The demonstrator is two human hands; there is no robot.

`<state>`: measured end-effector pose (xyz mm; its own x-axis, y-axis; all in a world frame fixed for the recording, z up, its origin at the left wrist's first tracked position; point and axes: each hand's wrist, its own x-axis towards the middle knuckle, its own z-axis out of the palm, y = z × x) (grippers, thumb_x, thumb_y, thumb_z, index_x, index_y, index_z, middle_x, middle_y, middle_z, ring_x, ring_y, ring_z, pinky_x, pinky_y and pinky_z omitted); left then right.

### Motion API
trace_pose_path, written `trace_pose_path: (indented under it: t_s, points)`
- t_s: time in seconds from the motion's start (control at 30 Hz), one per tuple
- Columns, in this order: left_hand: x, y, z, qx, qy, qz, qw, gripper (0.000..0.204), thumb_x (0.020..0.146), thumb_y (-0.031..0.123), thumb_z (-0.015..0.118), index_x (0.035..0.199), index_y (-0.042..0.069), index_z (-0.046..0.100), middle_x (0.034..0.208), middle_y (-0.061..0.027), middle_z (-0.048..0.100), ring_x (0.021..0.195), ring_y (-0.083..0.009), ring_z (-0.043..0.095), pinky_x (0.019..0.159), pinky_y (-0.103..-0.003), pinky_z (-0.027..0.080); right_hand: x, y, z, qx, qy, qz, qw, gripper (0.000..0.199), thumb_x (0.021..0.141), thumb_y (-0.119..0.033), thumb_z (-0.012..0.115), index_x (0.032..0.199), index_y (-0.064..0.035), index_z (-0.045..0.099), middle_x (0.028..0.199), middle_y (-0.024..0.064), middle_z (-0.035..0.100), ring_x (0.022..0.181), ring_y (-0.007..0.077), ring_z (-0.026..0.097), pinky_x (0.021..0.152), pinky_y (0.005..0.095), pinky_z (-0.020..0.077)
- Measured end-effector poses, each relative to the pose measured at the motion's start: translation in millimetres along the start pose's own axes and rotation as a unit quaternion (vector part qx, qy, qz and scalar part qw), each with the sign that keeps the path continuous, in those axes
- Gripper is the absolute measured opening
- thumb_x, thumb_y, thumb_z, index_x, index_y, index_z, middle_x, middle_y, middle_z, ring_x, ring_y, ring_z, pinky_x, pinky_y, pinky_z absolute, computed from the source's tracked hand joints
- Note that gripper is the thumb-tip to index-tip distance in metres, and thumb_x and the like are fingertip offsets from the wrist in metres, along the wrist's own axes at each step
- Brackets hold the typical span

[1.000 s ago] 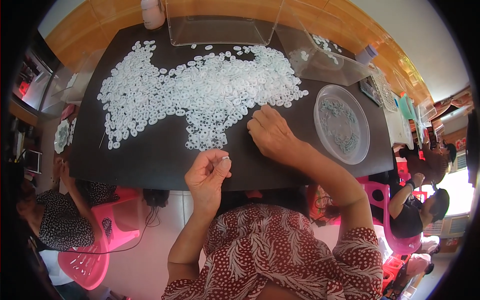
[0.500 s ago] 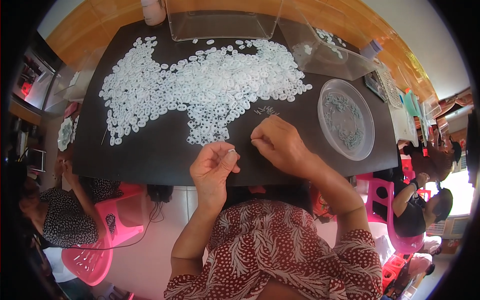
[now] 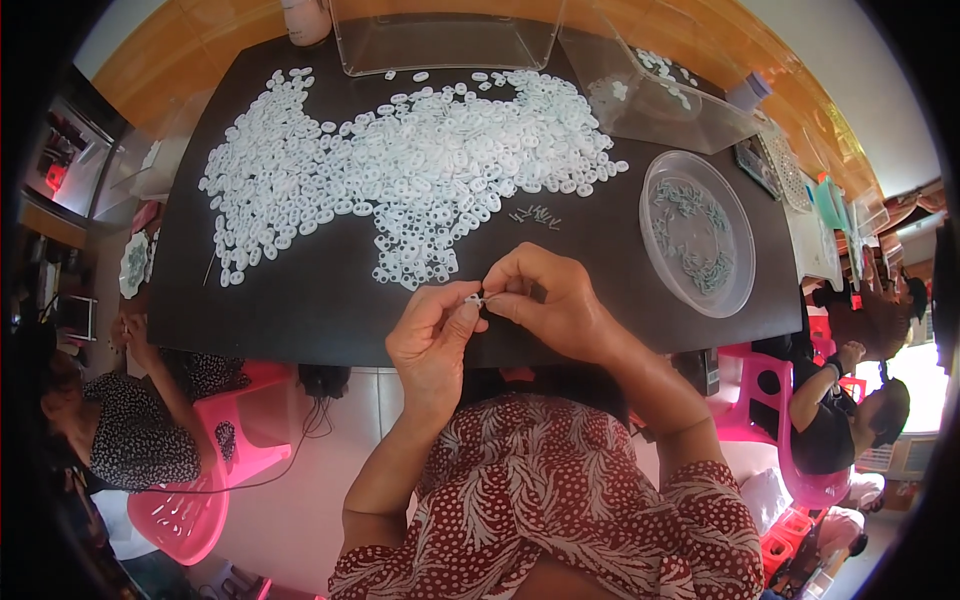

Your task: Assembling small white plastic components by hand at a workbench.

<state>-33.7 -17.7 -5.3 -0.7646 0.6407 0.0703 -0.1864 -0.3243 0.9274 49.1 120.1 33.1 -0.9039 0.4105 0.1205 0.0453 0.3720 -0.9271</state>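
Left hand (image 3: 432, 335) pinching small white ring (image 3: 473, 298) | right hand (image 3: 545, 300) now off counter (image 3: 300, 300), fingertips meeting left's on ring, assembly under way | ring pile (image 3: 400, 180) beyond both hands | pin dish (image 3: 695, 232) right of right hand

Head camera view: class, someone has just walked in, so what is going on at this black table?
A person seated at a black table pinches a small white ring between the left hand and right hand, fingertips meeting over the near edge. A wide heap of white rings covers the table beyond. A few small grey pins lie loose near it, and more fill a clear round dish on the right. Clear plastic bins stand at the far side.
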Motion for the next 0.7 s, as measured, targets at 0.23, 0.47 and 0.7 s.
trace_pose_path:
  t_s: [0.23,0.47,0.7]
  points:
    - [0,7,1,0.134,0.002,0.058,0.989,0.015,0.089,0.001,0.062,0.103,-0.003,0.066,0.089,-0.0050,0.058,0.069,-0.0093,0.056,0.064,-0.021,0.048,0,-2,2,0.012,-0.004,0.021,1.000,0.013,0.080,-0.001,0.068,0.090,-0.0011,0.060,0.082,0.0042,0.056,0.069,0.0096,0.055,0.061,0.0253,0.0464]
    - [0,9,-3,0.161,-0.014,0.058,0.985,0.018,0.088,0.004,0.064,0.104,-0.005,0.066,0.087,-0.0039,0.057,0.070,-0.0083,0.056,0.063,-0.019,0.047,1,-3,3,0.002,-0.019,0.026,0.999,0.012,0.080,-0.002,0.067,0.090,-0.0009,0.060,0.082,0.0028,0.057,0.070,0.0081,0.055,0.061,0.0244,0.0464]
    - [1,9,-2,0.201,-0.007,0.091,0.975,0.018,0.086,-0.005,0.062,0.102,-0.001,0.066,0.081,-0.0043,0.057,0.064,-0.0092,0.055,0.057,-0.022,0.046,0,3,10,0.091,0.003,0.063,0.994,0.011,0.081,-0.004,0.067,0.090,-0.0012,0.061,0.075,-0.0004,0.059,0.067,0.0049,0.051,0.060,0.0227,0.0451]
